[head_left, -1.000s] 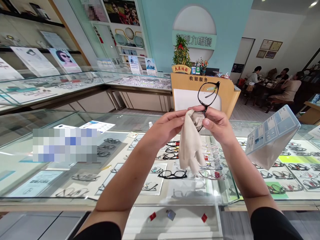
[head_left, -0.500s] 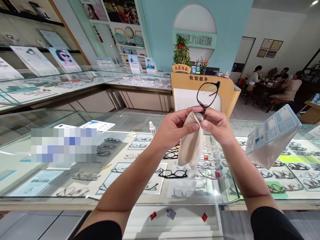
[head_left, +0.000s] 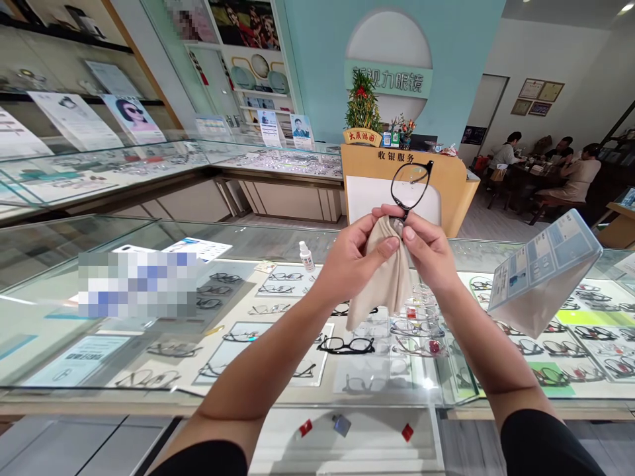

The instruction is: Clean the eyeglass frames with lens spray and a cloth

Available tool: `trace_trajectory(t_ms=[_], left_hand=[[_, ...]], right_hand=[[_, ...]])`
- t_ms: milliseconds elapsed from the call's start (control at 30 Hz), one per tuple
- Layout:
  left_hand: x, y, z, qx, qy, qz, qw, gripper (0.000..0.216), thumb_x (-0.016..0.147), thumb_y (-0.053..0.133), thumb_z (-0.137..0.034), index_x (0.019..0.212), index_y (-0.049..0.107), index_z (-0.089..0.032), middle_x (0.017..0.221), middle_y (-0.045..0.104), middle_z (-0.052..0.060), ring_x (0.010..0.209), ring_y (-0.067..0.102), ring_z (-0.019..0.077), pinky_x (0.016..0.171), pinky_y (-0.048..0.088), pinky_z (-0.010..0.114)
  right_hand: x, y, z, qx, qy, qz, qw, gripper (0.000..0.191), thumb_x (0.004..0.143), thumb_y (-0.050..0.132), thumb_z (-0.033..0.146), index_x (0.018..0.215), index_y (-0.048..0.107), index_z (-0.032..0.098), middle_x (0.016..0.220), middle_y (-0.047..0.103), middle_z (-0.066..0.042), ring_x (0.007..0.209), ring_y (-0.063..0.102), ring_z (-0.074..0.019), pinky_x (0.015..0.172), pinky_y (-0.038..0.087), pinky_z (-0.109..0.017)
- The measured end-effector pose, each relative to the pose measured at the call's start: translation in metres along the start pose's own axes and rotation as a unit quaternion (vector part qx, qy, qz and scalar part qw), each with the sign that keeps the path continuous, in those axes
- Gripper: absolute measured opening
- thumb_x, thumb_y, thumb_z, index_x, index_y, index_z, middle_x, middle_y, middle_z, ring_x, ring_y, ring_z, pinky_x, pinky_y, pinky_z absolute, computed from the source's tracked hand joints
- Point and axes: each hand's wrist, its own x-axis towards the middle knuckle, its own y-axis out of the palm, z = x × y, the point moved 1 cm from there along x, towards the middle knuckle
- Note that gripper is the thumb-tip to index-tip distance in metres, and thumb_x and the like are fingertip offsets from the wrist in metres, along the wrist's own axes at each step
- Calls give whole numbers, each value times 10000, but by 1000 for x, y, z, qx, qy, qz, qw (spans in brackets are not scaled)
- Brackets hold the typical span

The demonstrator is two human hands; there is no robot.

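Note:
I hold black-framed glasses (head_left: 409, 187) up above a glass display counter (head_left: 59, 317). My right hand (head_left: 429, 250) pinches the frame near its lower lens. My left hand (head_left: 352, 261) is closed on a beige cloth (head_left: 384, 277), pressing it against the lower lens between thumb and fingers. The cloth hangs down below both hands. The upper lens stands free above my fingers; the lower one is hidden by the cloth.
Under the counter glass lie several glasses frames (head_left: 346, 344) on trays. A small white dropper bottle (head_left: 306, 256) stands on the counter. A folded sign stand (head_left: 543, 271) sits at right. Behind is a wooden cashier desk (head_left: 454, 182); people sit at a table (head_left: 538, 173) far right.
My hands have drawn closer together and risen slightly. The cloth is bunched tighter round the lower lens, and the glasses have tilted a little.

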Motion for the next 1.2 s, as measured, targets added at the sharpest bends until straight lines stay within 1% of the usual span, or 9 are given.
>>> trace_trajectory(t_ms=[167, 300, 433, 600, 700, 867, 933, 1067, 1200], left_hand=[[-1, 10, 7, 34, 33, -74, 996, 598, 838, 872, -706, 1150, 734, -216, 948, 762, 32, 863, 675, 196, 773, 534, 289], [-3, 11, 7, 68, 78, -114, 988, 601, 908, 742, -792, 1058, 751, -210, 842, 701, 12, 762, 594, 166, 714, 486, 282], [0, 9, 9, 72, 69, -87, 991, 619, 953, 663, -808, 1017, 773, -202, 821, 699, 24, 798, 612, 188, 741, 489, 297], [5, 10, 16, 32, 40, -18, 999, 646, 855, 837, -735, 1185, 739, -189, 939, 740, 38, 871, 655, 198, 807, 517, 296], [2, 15, 23, 37, 54, -61, 996, 643, 862, 836, -726, 1224, 705, -211, 971, 740, 43, 873, 661, 204, 808, 518, 306], [-3, 17, 26, 71, 107, -137, 982, 612, 959, 636, -824, 1057, 725, -226, 851, 681, 25, 807, 608, 192, 761, 493, 309], [-1, 13, 22, 80, 106, -117, 984, 646, 972, 595, -839, 1057, 750, -217, 851, 683, 33, 846, 622, 205, 791, 501, 318], [5, 7, 16, 68, 71, -15, 995, 652, 944, 675, -811, 1162, 755, -202, 909, 713, 46, 907, 654, 222, 841, 526, 323], [2, 12, 18, 46, 69, -45, 995, 631, 885, 769, -787, 1160, 710, -222, 905, 697, 33, 868, 643, 212, 809, 520, 317]], right_hand=[[-3, 9, 3, -57, -28, -22, 998, 540, 967, 668, 772, 1172, 855, 308, 1169, 803, -66, 1147, 714, -287, 1158, 575, -535], [-5, 12, 2, -47, -28, -21, 998, 557, 947, 675, 794, 1106, 867, 296, 1224, 818, -76, 1206, 700, -302, 1183, 556, -537], [-4, 12, -3, 15, 19, -76, 997, 536, 924, 714, 783, 1074, 874, 294, 1222, 834, -63, 1183, 738, -306, 1150, 592, -525], [-3, 15, -9, 76, 22, -111, 991, 478, 940, 734, 724, 1081, 869, 288, 1217, 841, -57, 1252, 741, -295, 1156, 601, -484], [-6, 24, -11, 60, 29, -116, 991, 503, 955, 694, 751, 1070, 865, 292, 1191, 838, -63, 1220, 746, -288, 1113, 619, -468], [-12, 32, -4, 4, 14, -96, 995, 530, 985, 636, 768, 1083, 874, 305, 1177, 834, -61, 1200, 737, -290, 1130, 598, -493], [-12, 30, -1, 10, 11, -90, 996, 496, 988, 653, 746, 1105, 876, 318, 1200, 830, -55, 1238, 731, -291, 1158, 588, -502], [-9, 24, 0, 56, 29, -117, 991, 488, 985, 679, 720, 1155, 868, 303, 1239, 827, -59, 1278, 730, -289, 1195, 580, -501], [-12, 29, -1, 30, 19, -130, 991, 514, 981, 664, 744, 1131, 874, 300, 1236, 833, -60, 1293, 721, -302, 1244, 544, -520]])
